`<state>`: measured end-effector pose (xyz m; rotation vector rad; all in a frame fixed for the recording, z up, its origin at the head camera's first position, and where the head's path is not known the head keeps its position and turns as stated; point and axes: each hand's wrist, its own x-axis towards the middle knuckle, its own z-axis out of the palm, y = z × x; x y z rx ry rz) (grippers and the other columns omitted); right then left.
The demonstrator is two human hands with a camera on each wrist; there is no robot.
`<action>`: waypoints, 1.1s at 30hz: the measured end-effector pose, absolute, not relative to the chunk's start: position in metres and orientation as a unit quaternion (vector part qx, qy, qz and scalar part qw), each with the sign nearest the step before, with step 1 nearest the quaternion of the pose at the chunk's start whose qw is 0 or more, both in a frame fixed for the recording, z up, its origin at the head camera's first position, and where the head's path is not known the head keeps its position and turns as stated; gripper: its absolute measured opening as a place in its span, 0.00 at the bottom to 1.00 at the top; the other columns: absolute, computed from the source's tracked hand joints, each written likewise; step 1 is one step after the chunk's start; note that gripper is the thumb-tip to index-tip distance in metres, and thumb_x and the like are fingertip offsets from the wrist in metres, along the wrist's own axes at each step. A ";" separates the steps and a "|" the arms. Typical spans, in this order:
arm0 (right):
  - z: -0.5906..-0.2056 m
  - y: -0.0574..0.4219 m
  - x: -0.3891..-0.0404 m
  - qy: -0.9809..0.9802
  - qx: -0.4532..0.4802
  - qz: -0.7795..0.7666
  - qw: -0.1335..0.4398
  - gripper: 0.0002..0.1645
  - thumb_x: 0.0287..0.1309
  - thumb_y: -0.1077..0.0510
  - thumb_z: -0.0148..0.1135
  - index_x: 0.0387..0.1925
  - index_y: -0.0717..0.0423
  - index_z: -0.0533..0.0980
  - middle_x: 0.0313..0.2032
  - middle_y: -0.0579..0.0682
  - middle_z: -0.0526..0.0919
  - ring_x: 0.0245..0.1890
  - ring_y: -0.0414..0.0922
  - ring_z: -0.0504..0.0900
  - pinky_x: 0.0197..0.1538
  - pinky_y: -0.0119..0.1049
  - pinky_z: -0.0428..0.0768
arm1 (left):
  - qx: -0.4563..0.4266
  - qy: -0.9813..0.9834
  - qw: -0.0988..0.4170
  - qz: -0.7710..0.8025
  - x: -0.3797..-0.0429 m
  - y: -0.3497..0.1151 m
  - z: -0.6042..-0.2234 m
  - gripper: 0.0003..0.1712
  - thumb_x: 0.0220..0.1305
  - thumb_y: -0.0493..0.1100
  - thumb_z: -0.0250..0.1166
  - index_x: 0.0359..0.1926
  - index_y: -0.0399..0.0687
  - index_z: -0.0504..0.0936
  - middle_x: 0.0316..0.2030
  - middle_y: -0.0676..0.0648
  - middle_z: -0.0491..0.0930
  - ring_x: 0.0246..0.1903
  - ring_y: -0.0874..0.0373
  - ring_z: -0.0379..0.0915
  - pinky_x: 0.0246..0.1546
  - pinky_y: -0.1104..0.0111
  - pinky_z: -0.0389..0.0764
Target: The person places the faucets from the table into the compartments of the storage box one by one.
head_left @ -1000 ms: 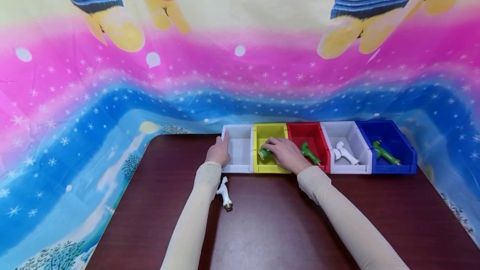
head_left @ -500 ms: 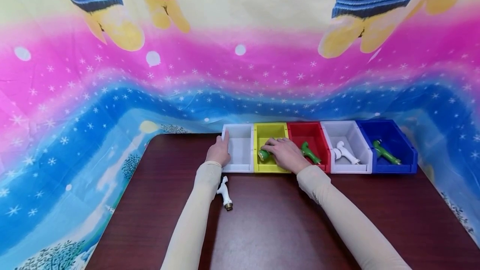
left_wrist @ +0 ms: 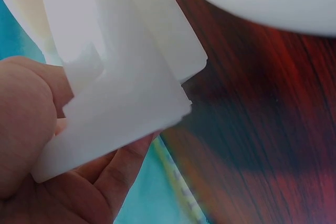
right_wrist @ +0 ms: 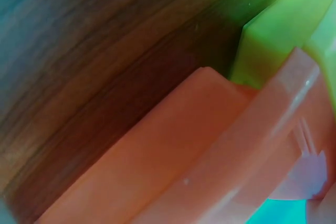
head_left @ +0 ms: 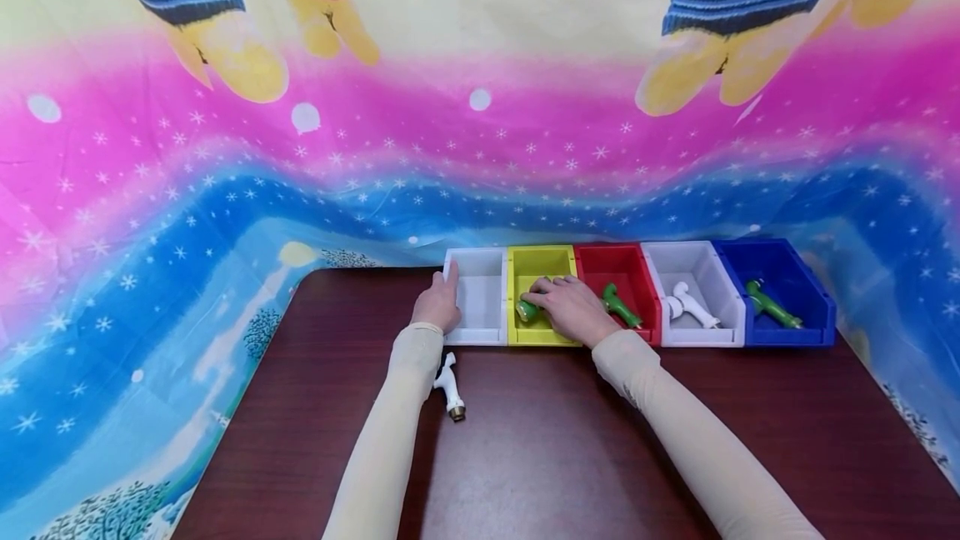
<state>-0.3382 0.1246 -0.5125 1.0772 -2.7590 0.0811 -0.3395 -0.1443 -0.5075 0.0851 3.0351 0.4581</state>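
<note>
My left hand point(head_left: 437, 305) grips the left side wall of the leftmost white bin point(head_left: 480, 337). In the left wrist view the thumb and fingers of that hand point(left_wrist: 26, 124) lie on either side of the bin's white wall point(left_wrist: 126, 93). Inside the yellow bin point(head_left: 542, 339), my right hand point(head_left: 572, 307) holds a green tap point(head_left: 527, 312), whose far part is hidden under the fingers. A white tap point(head_left: 450, 388) with a brass threaded end lies on the table beside my left forearm, partly covered by the sleeve. The right wrist view mainly catches the red bin's front point(right_wrist: 210, 156).
The bins stand side by side along the table's point(head_left: 525, 457) back edge. Another green tap point(head_left: 620, 307) lies in the red bin point(head_left: 600, 263), a white tap point(head_left: 696, 307) in the second white bin point(head_left: 738, 307), and a green one in the blue bin point(head_left: 819, 332). A printed cloth point(head_left: 480, 148) hangs behind.
</note>
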 end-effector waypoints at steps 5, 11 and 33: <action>-0.513 0.124 -0.339 -0.930 0.358 0.013 0.081 0.27 0.66 0.59 0.65 0.66 0.41 0.80 0.58 0.49 0.82 0.57 0.53 0.82 0.66 0.53 0.76 | 0.033 0.988 0.029 0.151 -0.336 -0.144 -0.505 0.52 0.69 0.33 0.63 0.85 0.51 0.43 0.65 0.32 0.67 0.22 0.50 0.73 0.36 0.56 0.82; -0.514 0.124 -0.340 -0.930 0.359 0.000 0.075 0.28 0.66 0.58 0.64 0.67 0.41 0.79 0.59 0.49 0.82 0.59 0.53 0.82 0.68 0.54 0.74 | 0.036 0.988 0.032 0.145 -0.335 -0.144 -0.503 0.52 0.70 0.33 0.62 0.85 0.51 0.42 0.66 0.31 0.67 0.21 0.50 0.72 0.34 0.57 0.81; -0.513 0.122 -0.340 -0.930 0.362 -0.039 0.053 0.30 0.68 0.54 0.60 0.71 0.42 0.75 0.65 0.50 0.80 0.64 0.54 0.80 0.70 0.55 0.71 | 0.035 0.988 0.028 0.146 -0.336 -0.145 -0.505 0.52 0.69 0.33 0.63 0.85 0.51 0.44 0.66 0.31 0.67 0.22 0.49 0.73 0.36 0.55 0.82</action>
